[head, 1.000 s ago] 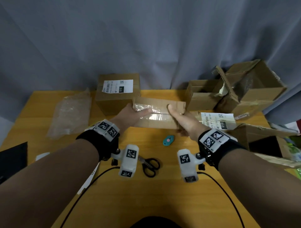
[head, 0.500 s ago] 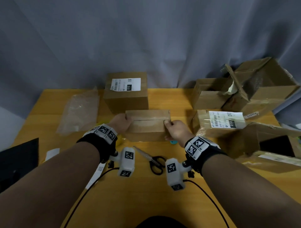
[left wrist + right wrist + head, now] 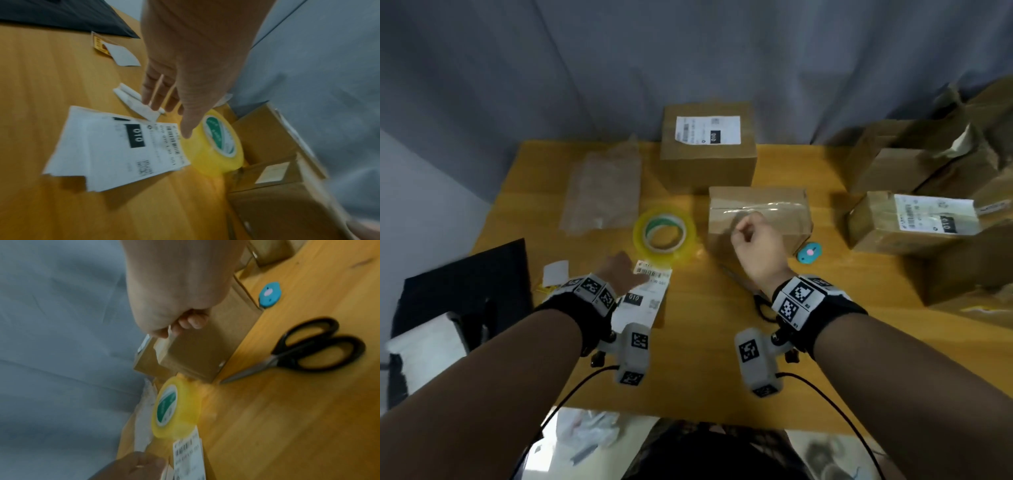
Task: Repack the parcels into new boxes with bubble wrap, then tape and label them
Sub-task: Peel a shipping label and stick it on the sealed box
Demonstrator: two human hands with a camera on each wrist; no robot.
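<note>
Head view: small brown cardboard box sealed along its top seam with clear tape (image 3: 758, 216), standing mid-table on the yellow wooden table (image 3: 705, 359), in front of a larger brown labelled carton (image 3: 708, 147). Right hand (image 3: 755, 246) hangs over the box's near face, fingers curled in, nothing visibly held. Left hand (image 3: 619, 274) lies low over the near-left part of the table, fingers reaching onto the top edge of a white printed shipping label sheet marked 010 (image 3: 647, 298). Roll of clear yellowish packing tape with green-printed core (image 3: 663, 233) lies flat just beyond the sheet, beside the box. Left wrist view: left hand (image 3: 185, 68) with fingers straight and spread, fingertips (image 3: 156, 104) at a folded scrap of white paper (image 3: 135, 100); thumb over the label sheet (image 3: 115, 146), grasping nothing. Sheet judged thin, light, limp and flat to the table, so best lifted at a free edge or corner; the loose near corner looks easiest. Tape roll (image 3: 218, 146) touches the sheet's far edge. Right wrist view: right hand (image 3: 174, 296) clenched loosely, fingertips (image 3: 193, 322) tucked above the box (image 3: 197, 353); whether they touch the cardboard cannot be told. Black-handled scissors (image 3: 304, 352) and a small blue round cutter (image 3: 269, 294) lie beside the box. Box judged stiff, probably light.
</note>
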